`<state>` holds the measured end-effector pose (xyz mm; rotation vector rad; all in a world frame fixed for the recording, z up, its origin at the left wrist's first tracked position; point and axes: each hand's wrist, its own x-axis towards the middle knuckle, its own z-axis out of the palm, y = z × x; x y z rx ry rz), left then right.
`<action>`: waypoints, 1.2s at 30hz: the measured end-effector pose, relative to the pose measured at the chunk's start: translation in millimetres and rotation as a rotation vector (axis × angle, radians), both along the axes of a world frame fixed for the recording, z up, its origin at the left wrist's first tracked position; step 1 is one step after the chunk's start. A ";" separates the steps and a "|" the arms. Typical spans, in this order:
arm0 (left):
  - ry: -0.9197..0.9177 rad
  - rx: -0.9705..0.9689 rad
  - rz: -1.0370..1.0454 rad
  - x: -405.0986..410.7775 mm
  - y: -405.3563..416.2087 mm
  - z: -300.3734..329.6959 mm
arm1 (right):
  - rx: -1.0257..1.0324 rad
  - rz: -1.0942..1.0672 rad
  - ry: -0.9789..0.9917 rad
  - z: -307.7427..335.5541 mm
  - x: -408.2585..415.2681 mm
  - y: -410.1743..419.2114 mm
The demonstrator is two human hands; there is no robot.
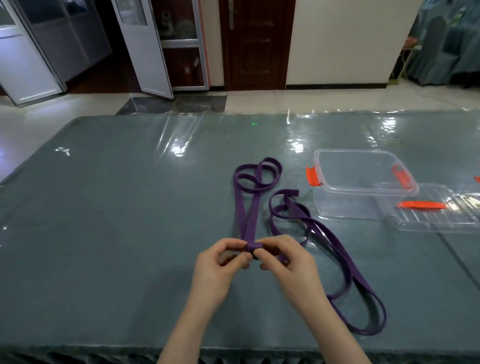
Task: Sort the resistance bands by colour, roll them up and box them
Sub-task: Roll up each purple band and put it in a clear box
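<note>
Ahead of you a dark wooden door [255,34] sits in a cream wall [344,29]; glossy pale floor tiles [312,98] reflect light, white-framed glass doors [143,41] stand open left.

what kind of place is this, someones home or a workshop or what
Probably a large indoor hall or function room, not a workshop: a long table under a skirted cloth and clear plastic, a glossy tiled floor, and a dark wooden door beside glazed partition doors.

Purple band [247,212] runs flat toward 12 o'clock, near end folded into a small roll, far end looped. Second purple band [347,259] sprawls loose at 3 o'clock. Clear open box [360,185], orange latches, at 2 o'clock.
</note>
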<state>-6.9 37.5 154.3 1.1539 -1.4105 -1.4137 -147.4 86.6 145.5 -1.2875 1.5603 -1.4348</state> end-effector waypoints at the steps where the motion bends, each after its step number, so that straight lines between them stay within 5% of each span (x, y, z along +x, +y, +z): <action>1: 0.020 -0.025 0.000 -0.3 -2.6 6.0 | -0.019 0.009 -0.043 5.9 -0.1 -0.3; 15: 0.001 -0.001 -0.209 3.4 -14.0 17.0 | 0.010 0.041 -0.300 34.7 -1.7 4.9; 26: -0.073 -0.119 -0.304 12.7 -9.5 34.0 | 0.001 0.068 -0.270 50.6 0.7 13.4; 36: 0.046 -0.114 -0.123 -0.8 0.6 36.9 | 0.026 -0.043 -0.224 50.9 9.7 15.1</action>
